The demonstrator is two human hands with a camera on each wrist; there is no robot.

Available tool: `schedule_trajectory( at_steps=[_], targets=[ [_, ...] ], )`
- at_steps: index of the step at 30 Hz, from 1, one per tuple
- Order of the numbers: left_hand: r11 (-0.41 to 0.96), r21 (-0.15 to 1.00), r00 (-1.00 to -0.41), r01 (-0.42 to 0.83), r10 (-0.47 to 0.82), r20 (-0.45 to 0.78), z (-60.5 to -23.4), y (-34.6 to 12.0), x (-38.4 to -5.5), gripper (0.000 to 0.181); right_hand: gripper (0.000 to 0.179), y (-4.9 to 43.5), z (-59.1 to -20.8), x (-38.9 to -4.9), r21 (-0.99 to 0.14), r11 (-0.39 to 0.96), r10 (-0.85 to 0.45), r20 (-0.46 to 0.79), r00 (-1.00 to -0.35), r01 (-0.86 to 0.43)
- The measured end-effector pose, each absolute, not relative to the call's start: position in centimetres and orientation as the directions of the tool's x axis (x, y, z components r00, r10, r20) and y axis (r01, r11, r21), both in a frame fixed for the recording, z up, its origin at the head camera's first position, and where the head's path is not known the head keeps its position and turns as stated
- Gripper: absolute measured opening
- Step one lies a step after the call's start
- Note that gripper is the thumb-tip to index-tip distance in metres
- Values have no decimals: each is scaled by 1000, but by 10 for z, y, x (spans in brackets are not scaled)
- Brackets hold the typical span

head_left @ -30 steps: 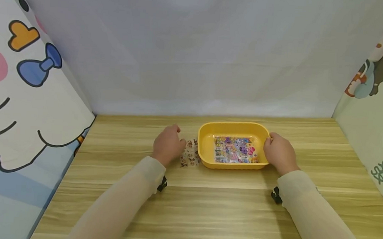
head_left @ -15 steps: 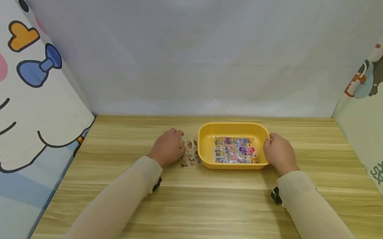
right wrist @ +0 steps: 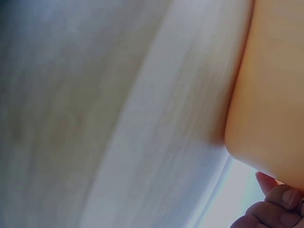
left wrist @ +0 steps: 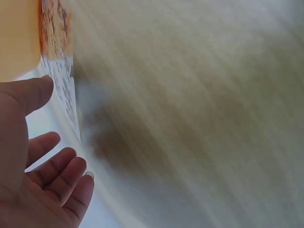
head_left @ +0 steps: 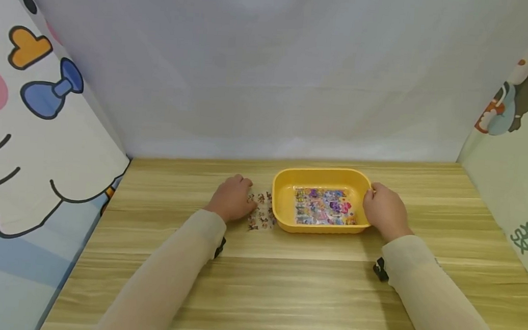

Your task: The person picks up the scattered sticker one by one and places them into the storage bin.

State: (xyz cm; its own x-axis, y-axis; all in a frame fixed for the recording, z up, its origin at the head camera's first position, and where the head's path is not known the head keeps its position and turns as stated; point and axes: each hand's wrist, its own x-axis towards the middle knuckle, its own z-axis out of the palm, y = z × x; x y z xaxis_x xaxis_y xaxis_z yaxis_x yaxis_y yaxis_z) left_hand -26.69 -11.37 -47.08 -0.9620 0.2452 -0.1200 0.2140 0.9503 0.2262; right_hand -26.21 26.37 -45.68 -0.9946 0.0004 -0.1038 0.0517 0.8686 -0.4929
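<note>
A yellow plastic tray (head_left: 283,220) stands on the table, and a colourful cartoon sticker sheet (head_left: 321,207) lies flat inside it. My right hand (head_left: 385,209) grips the tray's right rim; in the right wrist view its curled fingers (right wrist: 273,213) show below the tray wall (right wrist: 270,95). Left of the tray, a clear sheet with small brown prints (head_left: 262,218) lies on the table. My left hand (head_left: 231,198) is at that sheet's left edge. In the left wrist view its thumb and loosely bent fingers (left wrist: 61,175) stand apart, with nothing gripped between them; whether they touch the sheet I cannot tell.
The wood-grain table (head_left: 291,295) ends at a pale curtain (head_left: 274,84) behind the tray. Cartoon-printed panels border it on the left (head_left: 38,169) and right (head_left: 520,178).
My left hand has turned slightly, its fingers shifting a little beside the clear sheet. The right hand and the tray have stayed in place.
</note>
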Motion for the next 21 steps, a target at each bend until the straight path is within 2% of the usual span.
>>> schedule_trajectory(
  at_steps=[8,14,21],
  targets=[
    [946,304,-969,110,170,-180,-471,-114,-271,55,55,263,-455,-261,-492,869,1,-107,-994,54],
    [944,324,-970,54,127,-208,-474,-111,-278,50,55,263,-454,-261,-490,870,3,-111,-994,57],
    [941,337,-966,16,103,-239,-473,-111,-283,54,55,264,-454,-261,-495,867,1,-118,-993,60]
  ],
)
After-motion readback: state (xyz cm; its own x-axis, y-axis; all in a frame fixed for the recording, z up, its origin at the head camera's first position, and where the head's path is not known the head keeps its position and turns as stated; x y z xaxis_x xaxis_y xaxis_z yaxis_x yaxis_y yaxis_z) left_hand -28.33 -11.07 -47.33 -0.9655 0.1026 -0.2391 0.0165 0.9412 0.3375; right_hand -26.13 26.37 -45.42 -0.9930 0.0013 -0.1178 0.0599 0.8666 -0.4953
